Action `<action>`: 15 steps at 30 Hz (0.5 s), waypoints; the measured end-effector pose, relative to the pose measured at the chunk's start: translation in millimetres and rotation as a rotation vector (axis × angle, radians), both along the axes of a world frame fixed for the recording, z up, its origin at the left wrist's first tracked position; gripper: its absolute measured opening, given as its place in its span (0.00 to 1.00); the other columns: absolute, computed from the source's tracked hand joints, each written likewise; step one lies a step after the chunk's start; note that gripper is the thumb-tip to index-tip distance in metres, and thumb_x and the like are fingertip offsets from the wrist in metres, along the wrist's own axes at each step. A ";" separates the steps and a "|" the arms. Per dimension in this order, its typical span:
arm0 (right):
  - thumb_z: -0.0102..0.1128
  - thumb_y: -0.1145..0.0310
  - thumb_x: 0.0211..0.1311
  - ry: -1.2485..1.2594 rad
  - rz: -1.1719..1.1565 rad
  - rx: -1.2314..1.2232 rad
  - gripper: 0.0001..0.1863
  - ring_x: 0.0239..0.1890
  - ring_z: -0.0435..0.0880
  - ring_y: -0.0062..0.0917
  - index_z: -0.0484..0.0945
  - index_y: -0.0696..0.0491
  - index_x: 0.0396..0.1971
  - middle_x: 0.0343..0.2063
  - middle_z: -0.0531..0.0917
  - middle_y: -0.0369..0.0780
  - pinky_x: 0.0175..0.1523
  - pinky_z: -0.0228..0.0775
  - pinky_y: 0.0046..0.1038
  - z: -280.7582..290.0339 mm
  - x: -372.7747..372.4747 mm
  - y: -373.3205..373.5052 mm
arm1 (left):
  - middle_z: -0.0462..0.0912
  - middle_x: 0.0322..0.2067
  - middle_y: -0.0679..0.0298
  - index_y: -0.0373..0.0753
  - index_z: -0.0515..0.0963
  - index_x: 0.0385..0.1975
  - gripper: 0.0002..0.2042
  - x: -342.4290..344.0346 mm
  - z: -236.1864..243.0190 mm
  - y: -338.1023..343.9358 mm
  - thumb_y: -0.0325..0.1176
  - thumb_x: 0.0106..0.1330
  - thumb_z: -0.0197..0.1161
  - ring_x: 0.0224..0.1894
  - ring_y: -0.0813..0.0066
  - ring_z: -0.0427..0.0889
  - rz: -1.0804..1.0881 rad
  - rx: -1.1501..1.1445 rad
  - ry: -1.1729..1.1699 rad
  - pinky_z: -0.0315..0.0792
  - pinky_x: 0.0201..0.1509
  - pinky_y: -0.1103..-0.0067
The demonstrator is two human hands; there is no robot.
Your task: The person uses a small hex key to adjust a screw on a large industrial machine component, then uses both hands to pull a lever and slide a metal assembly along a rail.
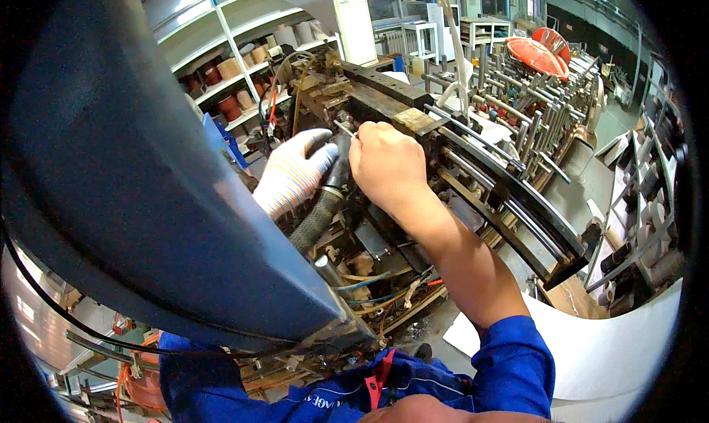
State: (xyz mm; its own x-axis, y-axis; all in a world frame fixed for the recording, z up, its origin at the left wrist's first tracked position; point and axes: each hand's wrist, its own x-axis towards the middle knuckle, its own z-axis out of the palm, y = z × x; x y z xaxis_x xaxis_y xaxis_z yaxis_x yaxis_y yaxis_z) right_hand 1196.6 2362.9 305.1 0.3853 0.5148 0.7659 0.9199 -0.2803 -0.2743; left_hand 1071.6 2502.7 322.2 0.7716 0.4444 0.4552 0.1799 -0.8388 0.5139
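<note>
My left hand [292,170], in a white glove with coloured stripes and grey fingertips, hovers beside the dark pipe elbow [339,173]. Its thumb and fingers are apart, with nothing seen between them. Below the elbow, a clamp joins it to a thick braided hose [316,220]. My bare right hand [388,161] is closed round a thin metal rod-like tool [345,130], its far end against the machine [373,94]. The tool's grip end is hidden inside my fist, so its exact kind cannot be told.
A large dark curved cover [148,201] fills the left side, close to my left arm. Steel guide rods [473,168] run right from the machine. Loose wires [369,282] lie below. Shelves with spools [229,68] stand behind; racks with metal rods and a red basket [538,55] are at right.
</note>
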 end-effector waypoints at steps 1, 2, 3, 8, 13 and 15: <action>0.60 0.64 0.65 0.001 -0.030 -0.009 0.09 0.33 0.89 0.44 0.80 0.55 0.30 0.31 0.86 0.47 0.40 0.84 0.41 0.8 1.9 4.8 | 0.85 0.55 0.50 0.32 0.78 0.59 0.22 -0.2 -6.7 0.2 0.42 0.73 0.63 0.58 0.60 0.83 -0.007 0.068 0.009 0.73 0.65 0.70; 0.60 0.63 0.66 0.002 -0.060 -0.019 0.10 0.34 0.89 0.44 0.79 0.55 0.30 0.31 0.86 0.47 0.41 0.83 0.41 -0.6 5.3 11.0 | 0.83 0.58 0.48 0.32 0.76 0.61 0.24 0.3 -12.9 1.5 0.43 0.74 0.63 0.62 0.57 0.81 -0.029 0.062 0.003 0.71 0.68 0.68; 0.61 0.62 0.66 0.004 -0.096 -0.028 0.11 0.35 0.88 0.45 0.78 0.55 0.30 0.31 0.85 0.47 0.42 0.82 0.41 -0.8 8.5 15.6 | 0.81 0.60 0.47 0.31 0.74 0.64 0.27 1.0 -13.3 -1.9 0.46 0.74 0.63 0.63 0.57 0.80 -0.034 0.033 0.026 0.70 0.69 0.69; 0.61 0.62 0.66 0.012 -0.065 -0.083 0.11 0.37 0.88 0.44 0.80 0.55 0.31 0.33 0.86 0.48 0.44 0.83 0.42 11.3 3.8 36.3 | 0.77 0.64 0.45 0.32 0.68 0.70 0.36 -18.5 -3.2 -13.1 0.52 0.71 0.66 0.69 0.55 0.75 0.017 0.040 0.096 0.67 0.72 0.67; 0.61 0.63 0.64 0.043 -0.068 -0.064 0.12 0.38 0.88 0.46 0.82 0.57 0.30 0.32 0.87 0.50 0.47 0.82 0.45 15.1 15.7 38.3 | 0.77 0.65 0.44 0.34 0.68 0.70 0.36 -12.7 -6.9 -12.6 0.51 0.70 0.67 0.69 0.54 0.75 0.005 -0.035 0.125 0.67 0.72 0.67; 0.60 0.64 0.63 0.037 -0.068 -0.078 0.11 0.38 0.89 0.46 0.83 0.57 0.29 0.32 0.87 0.50 0.47 0.82 0.45 15.9 17.4 41.3 | 0.77 0.65 0.45 0.34 0.68 0.70 0.36 -11.5 -6.7 -13.0 0.51 0.70 0.67 0.69 0.55 0.75 0.023 -0.020 0.144 0.67 0.72 0.67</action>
State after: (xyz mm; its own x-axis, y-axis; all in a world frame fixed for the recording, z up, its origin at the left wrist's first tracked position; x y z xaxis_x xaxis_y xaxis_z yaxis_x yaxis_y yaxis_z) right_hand 1214.0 2404.2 321.0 0.4486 0.5443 0.7089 0.8877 -0.3635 -0.2826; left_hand 1060.1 2489.7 315.5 0.8176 0.4708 0.3316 0.2721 -0.8233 0.4981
